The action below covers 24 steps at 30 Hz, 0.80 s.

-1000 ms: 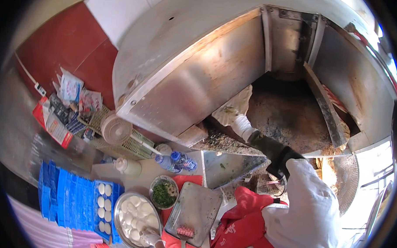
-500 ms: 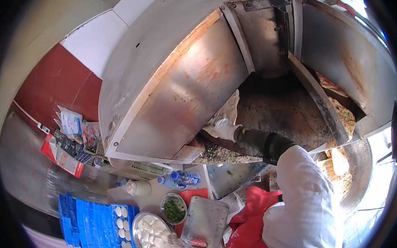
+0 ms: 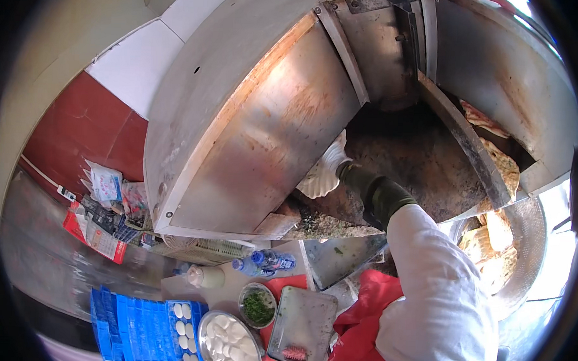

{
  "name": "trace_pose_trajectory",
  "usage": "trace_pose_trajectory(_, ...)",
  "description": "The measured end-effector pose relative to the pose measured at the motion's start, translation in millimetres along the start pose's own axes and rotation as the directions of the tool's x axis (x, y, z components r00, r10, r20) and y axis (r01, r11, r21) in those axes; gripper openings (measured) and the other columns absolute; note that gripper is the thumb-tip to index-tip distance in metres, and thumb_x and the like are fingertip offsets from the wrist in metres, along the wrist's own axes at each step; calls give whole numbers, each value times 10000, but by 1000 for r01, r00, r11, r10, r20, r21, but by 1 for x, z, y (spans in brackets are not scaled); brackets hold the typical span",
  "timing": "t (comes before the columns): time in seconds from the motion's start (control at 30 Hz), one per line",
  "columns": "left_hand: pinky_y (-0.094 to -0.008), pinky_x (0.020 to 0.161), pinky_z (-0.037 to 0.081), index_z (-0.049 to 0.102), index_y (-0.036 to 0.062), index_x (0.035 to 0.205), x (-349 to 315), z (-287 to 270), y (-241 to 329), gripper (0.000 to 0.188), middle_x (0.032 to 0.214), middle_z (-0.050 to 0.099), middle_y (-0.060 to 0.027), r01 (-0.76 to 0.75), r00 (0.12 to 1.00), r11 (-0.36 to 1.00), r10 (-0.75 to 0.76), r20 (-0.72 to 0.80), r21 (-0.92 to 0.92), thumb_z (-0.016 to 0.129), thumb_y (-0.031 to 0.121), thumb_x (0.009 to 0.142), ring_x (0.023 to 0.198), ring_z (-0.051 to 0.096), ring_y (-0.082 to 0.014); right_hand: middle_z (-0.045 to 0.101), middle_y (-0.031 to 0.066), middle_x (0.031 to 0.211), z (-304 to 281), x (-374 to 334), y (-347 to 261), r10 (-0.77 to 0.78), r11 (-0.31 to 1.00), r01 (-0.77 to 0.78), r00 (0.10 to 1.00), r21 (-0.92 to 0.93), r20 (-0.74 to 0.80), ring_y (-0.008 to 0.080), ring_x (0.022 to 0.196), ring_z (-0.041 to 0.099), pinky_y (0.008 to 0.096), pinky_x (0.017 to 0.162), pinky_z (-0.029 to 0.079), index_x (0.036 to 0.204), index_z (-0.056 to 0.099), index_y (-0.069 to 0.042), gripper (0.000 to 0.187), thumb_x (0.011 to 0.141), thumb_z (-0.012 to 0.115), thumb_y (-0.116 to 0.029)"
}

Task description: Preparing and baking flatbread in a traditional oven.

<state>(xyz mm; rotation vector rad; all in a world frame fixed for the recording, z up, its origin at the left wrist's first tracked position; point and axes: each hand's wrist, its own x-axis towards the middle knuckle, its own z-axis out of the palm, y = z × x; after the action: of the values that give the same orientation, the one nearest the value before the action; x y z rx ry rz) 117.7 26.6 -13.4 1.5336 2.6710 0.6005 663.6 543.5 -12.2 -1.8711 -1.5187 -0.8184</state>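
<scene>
My right hand (image 3: pixel 334 154), in a whitish glove, reaches into the round oven (image 3: pixel 404 159). It lies flat against a pale sheet of dough (image 3: pixel 319 181) on the oven's inner left wall. The dough has a ridged, wavy lower edge, and its upper part is partly covered by the hand. A dark green cuff covers my wrist, with a white sleeve behind it. I do not see my left hand.
Baked flatbreads (image 3: pixel 490 254) lie in a perforated metal basin at the right. Below the oven are a metal tray (image 3: pixel 303 321), a bowl of chopped greens (image 3: pixel 258 307), a bowl of white dough pieces (image 3: pixel 229 344), blue trays (image 3: pixel 147 331) and bottles (image 3: pixel 273 260).
My right hand has shifted up along the oven wall, from the lower part of the dough to its upper part. The dough's ridged lower edge now shows.
</scene>
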Motion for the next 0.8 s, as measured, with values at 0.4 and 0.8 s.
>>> trace_pose_trajectory(0.4,-421,944,347,451,-21,1241,-58,-41,44,399,1163,508,-215,-255,957,950,275,93,-182,456,92,858,1073,474,-381,313,306,1355,-265,-80,-49,-429,875,229,776,426,462,389,1310,253,507,1079,153,1269,380,119,738,819,493,-455)
trace_pose_trajectory(0.8,-405,932,336,202,81,1424,117,62,452,626,1121,421,-298,-842,477,343,834,-277,-416,414,-37,847,1041,435,-394,408,234,1255,-313,-81,-30,-110,825,12,984,566,141,393,1220,356,504,1026,264,1209,450,18,574,719,631,-221)
